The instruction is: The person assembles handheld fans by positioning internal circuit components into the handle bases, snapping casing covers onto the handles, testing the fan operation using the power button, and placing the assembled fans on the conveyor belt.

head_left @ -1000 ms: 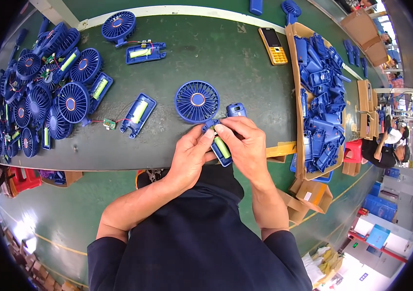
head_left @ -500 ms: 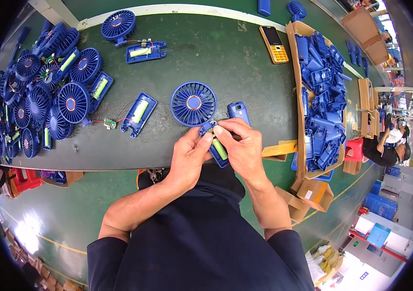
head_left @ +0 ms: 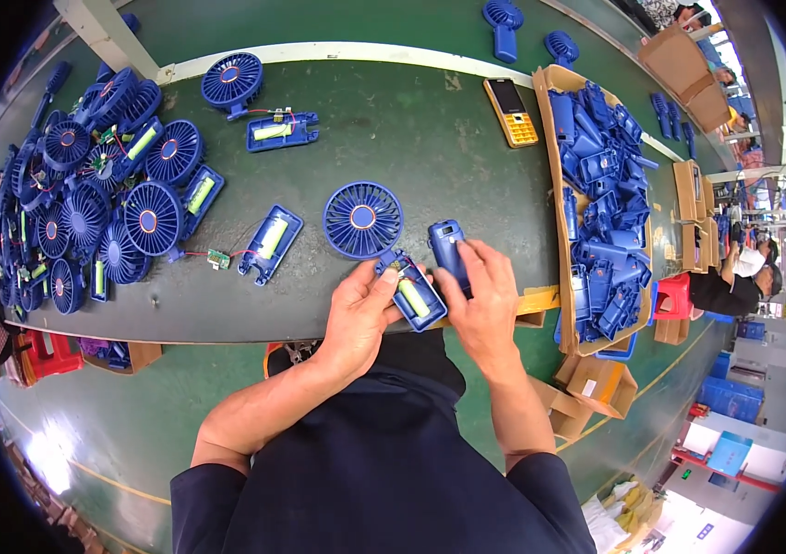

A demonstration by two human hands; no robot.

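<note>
My left hand (head_left: 359,314) grips a blue handheld fan (head_left: 362,242) by its opened handle, thumb on top near the neck. The fan's round grille points away from me. Inside the handle shell lies a yellow-green battery (head_left: 415,298), with a small circuit board and wires close to the neck. Just right of it, my right hand (head_left: 489,309) has its fingers closed around a blue handle cover (head_left: 447,246), whose far end with a small window shows; the rest is partly under the fingers.
Left on the bench is a heap of unfinished fans (head_left: 84,212). Two opened handles with batteries (head_left: 273,242) lie nearer the middle. A cardboard box of blue covers (head_left: 600,222) stands at right, with a yellow-and-black phone (head_left: 511,113) beside it.
My right hand has left the fan's neck and moved right onto the handle cover. The left hand still holds the fan. The view has shifted slightly.
</note>
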